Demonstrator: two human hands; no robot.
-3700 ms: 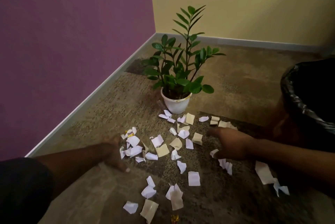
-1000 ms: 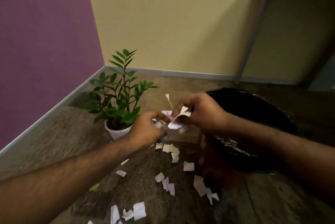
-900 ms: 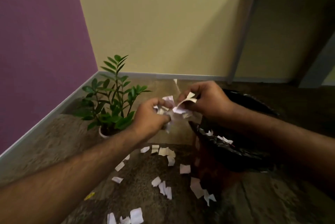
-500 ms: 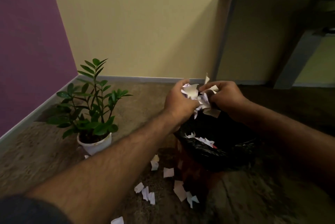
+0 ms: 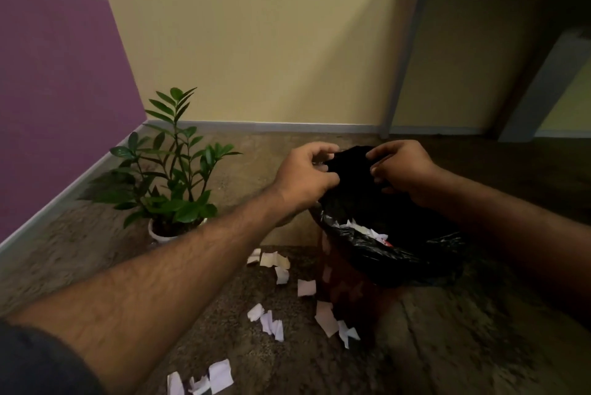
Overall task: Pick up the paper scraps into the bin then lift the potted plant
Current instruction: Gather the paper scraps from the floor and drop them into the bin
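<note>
My left hand [image 5: 303, 177] and my right hand [image 5: 403, 171] hover side by side over the far rim of the bin [image 5: 383, 254], which is lined with a black bag. Both hands have loosely curled fingers and hold nothing that I can see. White paper scraps [image 5: 358, 230] lie inside the bin. Several more scraps [image 5: 271, 260] are scattered on the carpet left of and in front of the bin, some near the bottom edge [image 5: 217, 377]. The potted plant [image 5: 172, 167] stands upright in its white pot [image 5: 160, 233], left of the bin near the corner.
A purple wall [image 5: 57, 75] runs along the left and a yellow wall [image 5: 256, 43] across the back, both with grey skirting. A desk with a grey leg [image 5: 403, 52] stands at the back right. Brown carpet [image 5: 463, 346] covers the floor.
Both hands gathered scraps from the carpet, carried the bundle over the bin and let go of it. The scraps now lie in the bin and the hands are empty.
</note>
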